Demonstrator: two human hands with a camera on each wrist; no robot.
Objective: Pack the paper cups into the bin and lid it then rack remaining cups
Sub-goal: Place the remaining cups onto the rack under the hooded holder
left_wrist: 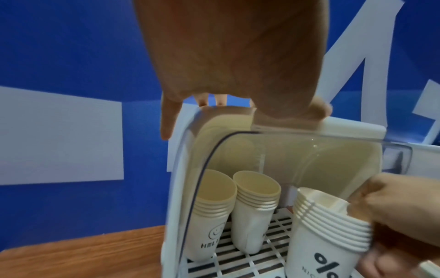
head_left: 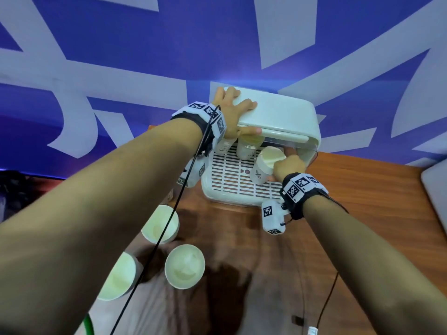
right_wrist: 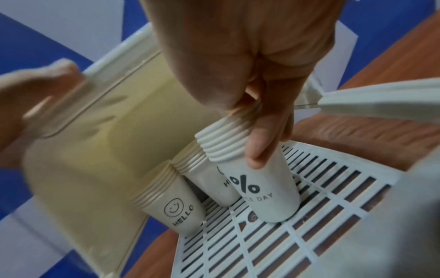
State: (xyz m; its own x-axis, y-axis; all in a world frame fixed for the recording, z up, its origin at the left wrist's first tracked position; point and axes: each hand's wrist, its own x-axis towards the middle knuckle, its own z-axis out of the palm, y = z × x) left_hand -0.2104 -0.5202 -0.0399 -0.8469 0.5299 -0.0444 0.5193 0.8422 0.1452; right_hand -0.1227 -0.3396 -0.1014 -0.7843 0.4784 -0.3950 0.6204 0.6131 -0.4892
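Note:
A white bin with a slatted floor (head_left: pixel 229 175) stands at the back of the wooden table. My left hand (head_left: pixel 233 112) holds its hinged lid (head_left: pixel 278 112) raised, fingers on top and thumb under the front edge. My right hand (head_left: pixel 287 165) grips a stack of paper cups printed "%" (right_wrist: pixel 262 188) by its rims, its base resting on the bin floor (right_wrist: pixel 321 197). Two more stacks, a "HELLO" one (right_wrist: pixel 171 203) and a second (right_wrist: pixel 207 178), stand at the back left of the bin. In the left wrist view both stacks (left_wrist: pixel 212 212) sit under the lid (left_wrist: pixel 345 131).
Three loose paper cups stand open-side up on the table at front left (head_left: pixel 160 223), (head_left: pixel 185 265), (head_left: pixel 118 276). A grey flat object (head_left: pixel 435 189) lies at the right edge. Black cables trail from both wrists. A blue-and-white wall rises right behind the bin.

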